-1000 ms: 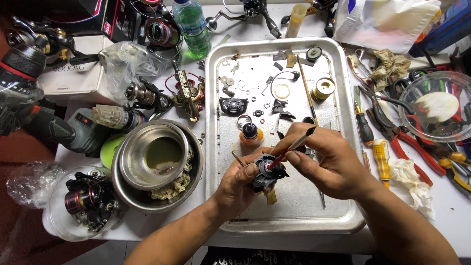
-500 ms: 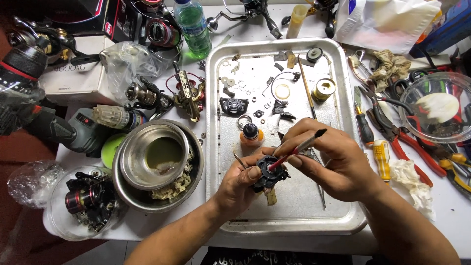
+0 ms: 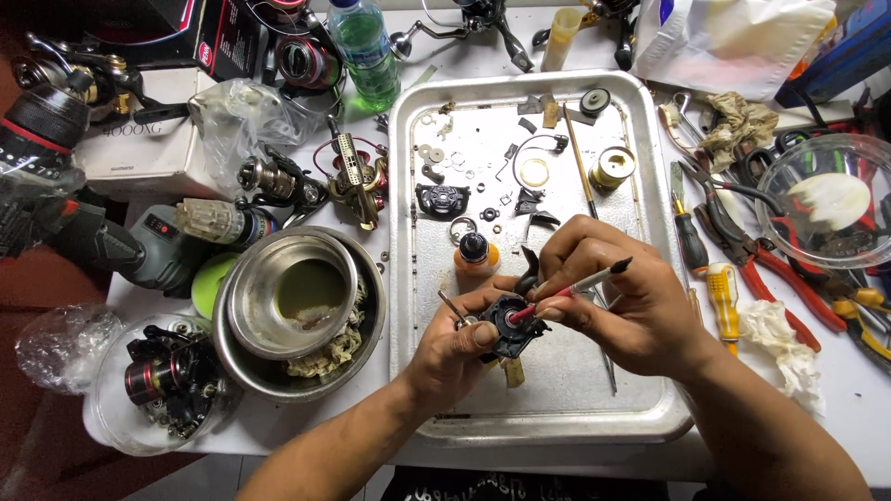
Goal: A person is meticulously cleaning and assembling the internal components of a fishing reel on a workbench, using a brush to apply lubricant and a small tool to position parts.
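Left hand (image 3: 455, 357) grips reel part (image 3: 509, 327); right hand (image 3: 617, 301) apparently touches brush (image 3: 568, 290) to it.

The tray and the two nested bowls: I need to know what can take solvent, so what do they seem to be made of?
The tray looks like bare aluminium or steel: dull grey, scuffed, with a rolled rim. The inner bowl and outer bowl look like stainless steel, brighter and reflective along their rims. The exact alloy cannot be told.

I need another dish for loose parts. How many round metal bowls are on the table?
2: a smaller steel bowl nested inside a larger steel bowl, left of the metal tray. Clutter may hide others.
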